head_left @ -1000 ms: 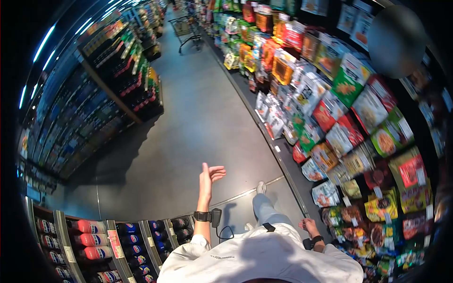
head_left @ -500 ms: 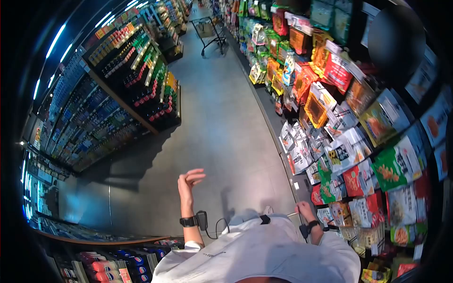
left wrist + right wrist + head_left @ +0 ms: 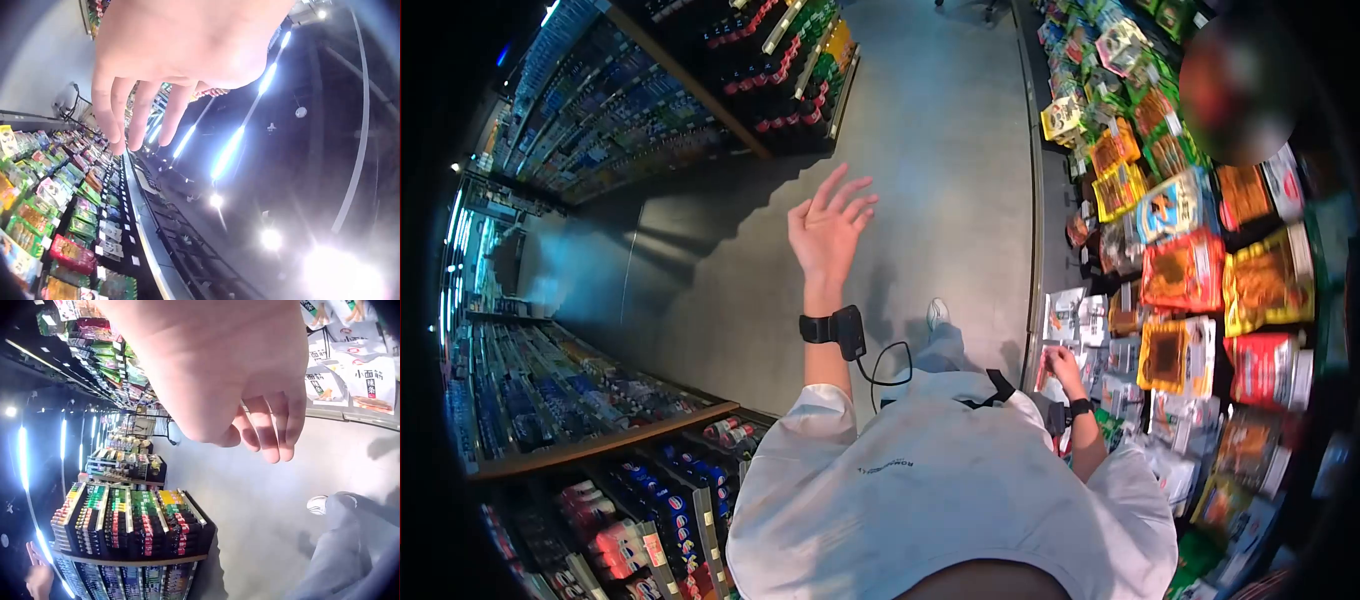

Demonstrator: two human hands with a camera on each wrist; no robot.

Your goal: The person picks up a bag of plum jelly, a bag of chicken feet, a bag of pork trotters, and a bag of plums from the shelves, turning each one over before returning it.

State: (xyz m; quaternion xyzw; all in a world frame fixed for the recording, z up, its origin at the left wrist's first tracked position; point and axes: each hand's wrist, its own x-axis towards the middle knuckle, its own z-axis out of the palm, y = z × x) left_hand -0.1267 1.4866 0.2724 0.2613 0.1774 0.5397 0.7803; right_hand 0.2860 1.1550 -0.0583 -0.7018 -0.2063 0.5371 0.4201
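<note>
My left hand [image 3: 832, 225] is raised over the aisle floor with its fingers spread and nothing in it. In the left wrist view its fingers [image 3: 147, 112] reach forward, apart from the shelves. My right hand [image 3: 1063, 367] hangs low beside the snack shelf, overlapping the white snack bags [image 3: 1080, 315] in the head view. From the right wrist, its fingers [image 3: 269, 428] show loosely bent with nothing between them. White snack bags [image 3: 374, 381] with dark lettering lie on the shelf close to this hand.
Snack bags in red, orange and yellow [image 3: 1183, 270] fill the shelf on my right. A rack of drink bottles [image 3: 790, 80] stands ahead on the left, and a shelf of cola bottles [image 3: 670, 500] at the lower left. Grey floor [image 3: 940, 180] runs between. A shopping cart [image 3: 153, 422] stands farther along.
The view has tilted down and turned, so the cart has nearly left its top edge. My left hand has moved forward, its fingers spreading. My right hand now shows against the snack bags.
</note>
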